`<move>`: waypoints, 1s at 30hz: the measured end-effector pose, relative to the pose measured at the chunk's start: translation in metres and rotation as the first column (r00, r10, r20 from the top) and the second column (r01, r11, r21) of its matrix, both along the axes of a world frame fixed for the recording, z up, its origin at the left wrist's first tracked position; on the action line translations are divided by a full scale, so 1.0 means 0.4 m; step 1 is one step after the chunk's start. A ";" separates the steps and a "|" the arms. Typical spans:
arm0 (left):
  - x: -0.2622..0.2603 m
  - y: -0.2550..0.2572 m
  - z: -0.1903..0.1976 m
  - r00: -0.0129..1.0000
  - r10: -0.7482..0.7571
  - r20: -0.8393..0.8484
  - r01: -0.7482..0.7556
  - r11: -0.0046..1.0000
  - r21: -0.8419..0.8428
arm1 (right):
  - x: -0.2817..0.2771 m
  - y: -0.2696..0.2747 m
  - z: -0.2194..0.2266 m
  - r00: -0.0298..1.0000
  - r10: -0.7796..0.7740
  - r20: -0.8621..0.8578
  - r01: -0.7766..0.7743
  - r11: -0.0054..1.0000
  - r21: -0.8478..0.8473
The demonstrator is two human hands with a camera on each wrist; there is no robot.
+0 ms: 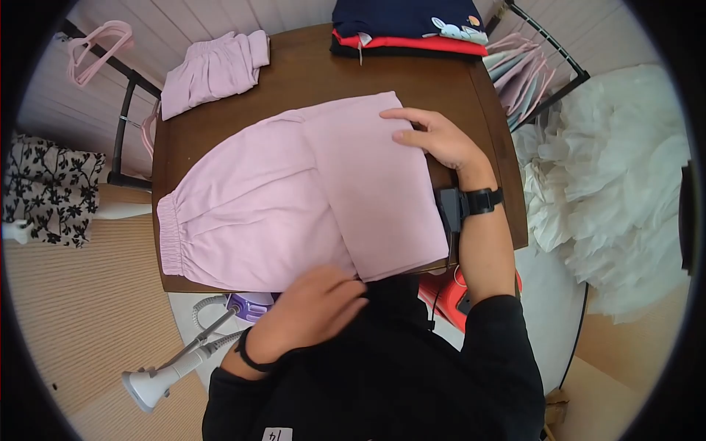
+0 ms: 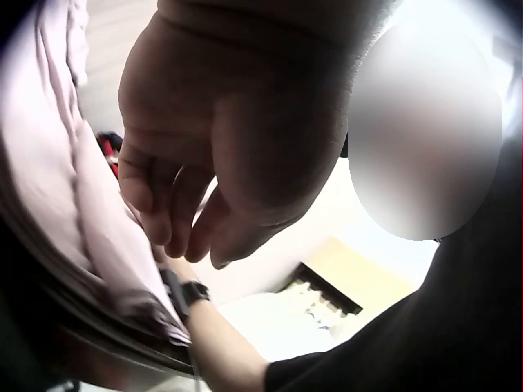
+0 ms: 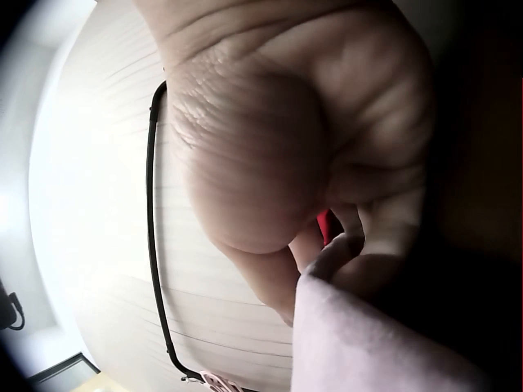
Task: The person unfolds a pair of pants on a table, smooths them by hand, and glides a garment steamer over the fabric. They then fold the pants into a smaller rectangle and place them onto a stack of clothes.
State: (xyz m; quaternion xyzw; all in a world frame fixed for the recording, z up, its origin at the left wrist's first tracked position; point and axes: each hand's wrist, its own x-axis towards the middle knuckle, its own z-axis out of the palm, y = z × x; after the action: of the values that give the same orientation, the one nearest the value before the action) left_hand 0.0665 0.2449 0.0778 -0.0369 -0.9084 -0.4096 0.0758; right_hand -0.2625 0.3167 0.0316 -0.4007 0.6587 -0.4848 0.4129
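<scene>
A pair of light pink trousers (image 1: pixel 257 198) lies on a brown wooden table, gathered elastic waistband (image 1: pixel 170 235) to the left. Their legs are folded back as a wide flat panel (image 1: pixel 382 191) over the right part. At the panel's far right corner is my right hand (image 1: pixel 441 138), its forefinger and thumb extended over the cloth edge. In the right wrist view, its fingertips are right at a pink cloth corner (image 3: pixel 327 318). My left hand (image 1: pixel 316 305) hovers by the trousers' near edge; in the left wrist view its fingers (image 2: pixel 184 212) hang loosely bent, holding nothing.
Folded pink clothing (image 1: pixel 217 73) lies at the table's far left, a stack of dark and red garments (image 1: pixel 408 29) at the back. Racks with hangers (image 1: pixel 103 51) flank the table (image 1: pixel 301 62). White ruffled fabric (image 1: pixel 610 176) hangs right; a garment steamer (image 1: pixel 158 382) stands front left.
</scene>
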 end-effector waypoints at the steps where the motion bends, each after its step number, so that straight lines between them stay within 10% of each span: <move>1: -0.041 0.033 0.007 0.991 -0.031 -0.131 0.033 0.999 0.011 | -0.005 0.000 0.000 0.999 0.006 0.045 -0.007 0.999 0.036; 8: -0.313 0.193 -0.108 0.991 -0.130 -0.001 0.123 0.938 -0.324 | -0.027 0.016 -0.018 0.899 0.083 0.429 -0.071 0.997 -0.043; 14: -0.308 0.193 -0.098 0.995 -0.036 0.091 0.056 0.970 -0.236 | -0.035 0.011 -0.020 0.871 0.098 0.482 -0.084 0.995 -0.050; 30: -0.279 0.176 -0.118 0.994 0.090 0.054 -0.084 0.990 -0.110 | 0.017 0.001 0.013 0.989 -0.130 0.075 0.128 0.991 0.032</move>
State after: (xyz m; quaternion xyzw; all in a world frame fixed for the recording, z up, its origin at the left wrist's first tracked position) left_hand -0.0449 0.3155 0.0306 0.0107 -0.9318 -0.3570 0.0648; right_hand -0.2555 0.3172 0.0369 -0.3326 0.6734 -0.5167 0.4110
